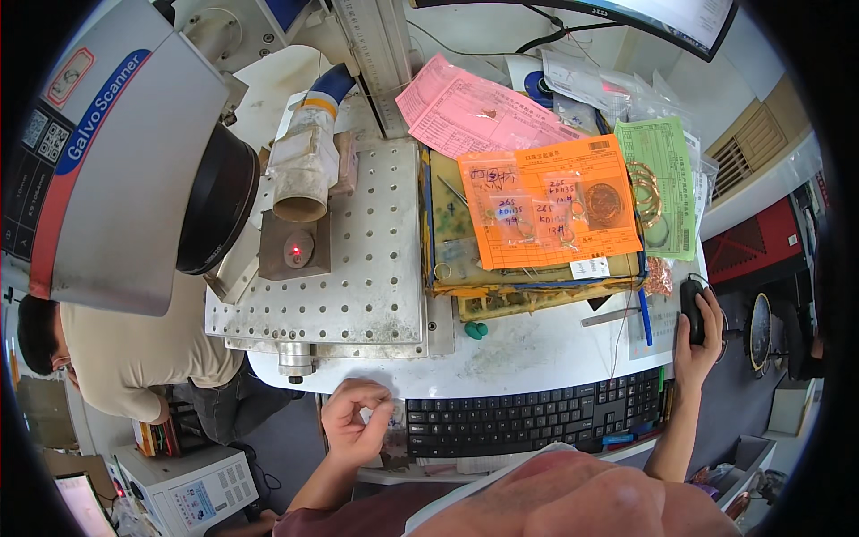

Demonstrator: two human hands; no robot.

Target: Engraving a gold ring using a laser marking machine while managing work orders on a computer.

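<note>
My right hand (702, 336) rests over a black computer mouse (689, 302) at the table's right side, fingers wrapped on it. My left hand (356, 421) is closed in front of the metal platform, left of the black keyboard (537, 413). Its fingers are curled with thumb against them; something pale shows by the thumb, too little to name. On the perforated metal platform (358, 291) sits a grey block (268, 261) bearing a round metal piece (293, 256) with a red light spot on it. A large scanner head (134, 170) with a black lens (219, 201) overhangs the platform's left side.
A wrapped tube (298, 204) points at the block. An orange envelope (501, 246) with small bags lies on a yellowish tray (447, 291), beside pink (474, 107) and green paper (667, 170). A blue pen (645, 318) lies near the mouse. Another person (143, 349) bends at left.
</note>
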